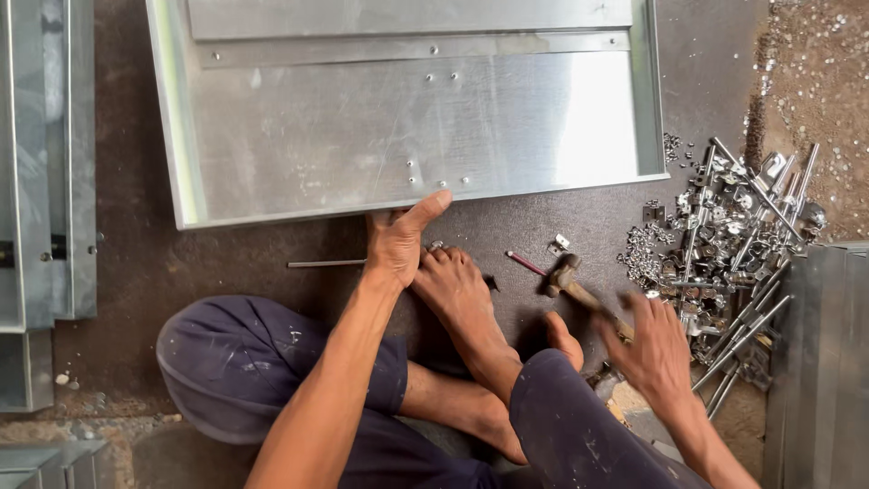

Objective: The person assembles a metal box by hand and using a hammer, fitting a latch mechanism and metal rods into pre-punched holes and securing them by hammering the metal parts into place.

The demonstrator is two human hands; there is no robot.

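Note:
A large shallow galvanised metal tray (pixel 299 154) lies flat on the dark floor in front of me. My left hand (pixel 398 237) rests against its near rim, thumb stretched along the edge, holding nothing. My right hand (pixel 654 349) is blurred, fingers spread, just above the wooden handle of a small hammer (pixel 579 288) lying on the floor; it does not grip the hammer. My bare foot (pixel 460 294) sits between the two hands.
A heap of metal rods, brackets and small fasteners (pixel 733 244) lies at the right. A thin rod (pixel 326 263) and a red-tipped pencil-like stick (pixel 527 263) lie near the tray edge. Stacked metal panels stand at the left (pixel 45 181) and right (pixel 819 362).

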